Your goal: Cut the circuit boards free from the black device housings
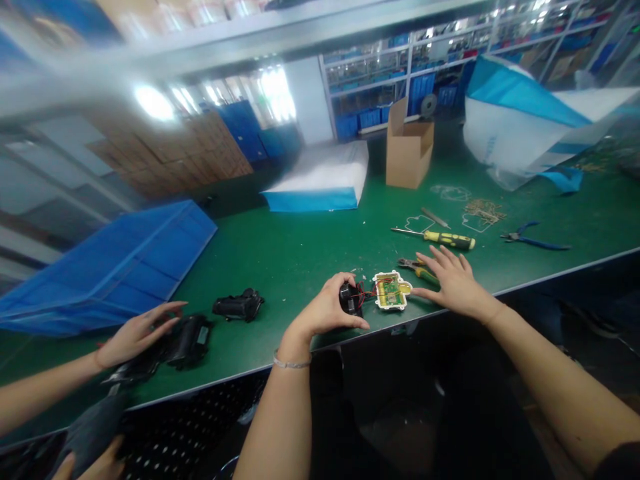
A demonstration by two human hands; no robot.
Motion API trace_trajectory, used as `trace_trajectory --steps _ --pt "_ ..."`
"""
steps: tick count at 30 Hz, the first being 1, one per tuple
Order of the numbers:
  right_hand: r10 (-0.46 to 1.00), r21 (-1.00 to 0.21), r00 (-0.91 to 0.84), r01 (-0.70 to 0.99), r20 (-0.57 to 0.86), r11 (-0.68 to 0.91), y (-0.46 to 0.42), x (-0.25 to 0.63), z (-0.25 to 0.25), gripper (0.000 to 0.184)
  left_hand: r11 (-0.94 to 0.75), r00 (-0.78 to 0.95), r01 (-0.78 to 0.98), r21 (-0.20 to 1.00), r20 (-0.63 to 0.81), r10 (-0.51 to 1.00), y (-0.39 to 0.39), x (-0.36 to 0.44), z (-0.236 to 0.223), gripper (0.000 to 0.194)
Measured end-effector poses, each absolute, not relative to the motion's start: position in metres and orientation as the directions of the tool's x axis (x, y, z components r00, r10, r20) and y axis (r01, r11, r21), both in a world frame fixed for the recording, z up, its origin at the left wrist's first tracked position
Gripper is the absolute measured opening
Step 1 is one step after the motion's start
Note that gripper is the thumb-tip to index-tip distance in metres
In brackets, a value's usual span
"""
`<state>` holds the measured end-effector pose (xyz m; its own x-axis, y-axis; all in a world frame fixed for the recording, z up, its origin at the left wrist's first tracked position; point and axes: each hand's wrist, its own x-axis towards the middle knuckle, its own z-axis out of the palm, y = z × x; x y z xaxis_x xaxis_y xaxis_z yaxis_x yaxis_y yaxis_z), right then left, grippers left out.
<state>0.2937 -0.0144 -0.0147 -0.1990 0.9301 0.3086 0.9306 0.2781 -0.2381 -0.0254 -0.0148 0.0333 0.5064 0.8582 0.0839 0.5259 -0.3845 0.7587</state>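
Near the front edge of the tabletop (300, 253), right of its middle, lies an open white housing (391, 308); inside it sits a green circuit board (390, 293), with red wires (369, 293) running left toward a black part (351, 300); the left hand (330, 307) has its fingers curled round that part, covering some of it; the right hand (457, 283) has its fingers spread and grips nothing, its thumb at the housing's right end, though whether it touches I cannot tell; the cutters (425, 274) are partly hidden by those fingers.

Toward the far edge stands a cardboard box (403, 163), flap raised, its contents out of sight; a blue bin (110, 267) is at the left end, its inside likewise unseen; by the front edge at left, a co-worker's hand (143, 337) partly covers a black casing (189, 341); the dark tool (95, 430) below is blurred, perhaps a power driver, and cut off by the frame.
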Motion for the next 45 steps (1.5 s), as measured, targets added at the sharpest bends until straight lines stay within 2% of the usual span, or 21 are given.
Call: trace_trajectory --steps 2,5,8,11,13,15,16,17,19,20,22,25,30,37,45 --pt "0.937 -0.158 -0.206 0.953 0.282 0.257 -0.015 0.301 -0.023 0.077 -0.394 0.485 0.554 0.734 0.1 0.869 -0.015 -0.024 0.035 0.068" --pt "0.926 -0.08 -0.196 0.969 0.323 0.233 -0.019 0.303 -0.028 0.058 -0.427 0.451 0.618 0.66 0.147 0.88 -0.016 -0.02 0.039 0.058" --pt "0.926 -0.085 -0.125 0.983 0.356 0.165 -0.025 0.302 -0.027 0.054 -0.479 0.45 0.686 0.547 0.199 0.871 -0.018 -0.016 0.044 0.046" --pt "0.928 -0.213 -0.009 0.973 0.372 0.095 -0.033 0.306 -0.024 0.057 -0.552 0.491 0.725 0.412 0.254 0.833 -0.021 -0.011 0.048 0.037" --pt "0.932 -0.429 0.093 0.901 0.349 0.07 -0.043 0.31 -0.019 0.058 -0.578 0.511 0.742 0.341 0.27 0.816 -0.021 -0.009 0.05 0.037" --pt "0.962 -0.747 0.188 0.665 0.198 0.024 -0.057 0.31 -0.01 0.056 -0.588 0.524 0.755 0.29 0.271 0.807 -0.021 -0.008 0.051 0.039" --pt "0.978 -0.883 0.196 0.469 0.068 -0.033 -0.066 0.306 -0.005 0.055 -0.592 0.532 0.76 0.27 0.266 0.804 -0.02 -0.008 0.051 0.041" --pt "0.984 -0.962 0.161 0.25 -0.071 -0.11 -0.076 0.3 0.001 0.053 -0.595 0.539 0.762 0.254 0.26 0.801 -0.02 -0.007 0.052 0.044" --pt "0.959 -0.952 -0.002 -0.119 -0.283 -0.281 -0.095 0.283 0.008 0.046 -0.6 0.549 0.762 0.244 0.247 0.798 -0.018 -0.008 0.052 0.048" --pt "0.936 -0.909 -0.092 -0.226 -0.338 -0.351 -0.104 0.272 0.01 0.041 -0.601 0.552 0.76 0.249 0.241 0.798 -0.018 -0.008 0.052 0.049" --pt "0.89 -0.835 -0.238 -0.317 -0.389 -0.45 -0.116 0.25 0.011 0.033 -0.602 0.557 0.748 0.28 0.23 0.798 -0.017 -0.008 0.051 0.049" --pt "0.846 -0.789 -0.358 -0.339 -0.395 -0.512 -0.123 0.223 0.006 0.03 -0.592 0.553 0.728 0.346 0.213 0.805 -0.016 -0.007 0.049 0.048" --pt "0.826 -0.808 -0.431 -0.297 -0.362 -0.509 -0.124 0.202 0.003 0.036 -0.553 0.536 0.713 0.43 0.173 0.826 -0.016 -0.009 0.048 0.048" --pt "0.853 -0.881 -0.426 -0.216 -0.301 -0.42 -0.12 0.187 0.001 0.035 -0.526 0.537 0.681 0.509 0.142 0.832 -0.016 -0.011 0.046 0.046" --pt "0.884 -0.907 -0.358 -0.177 -0.301 -0.381 -0.109 0.178 0.006 0.036 -0.522 0.537 0.675 0.521 0.137 0.832 -0.015 -0.011 0.046 0.045"
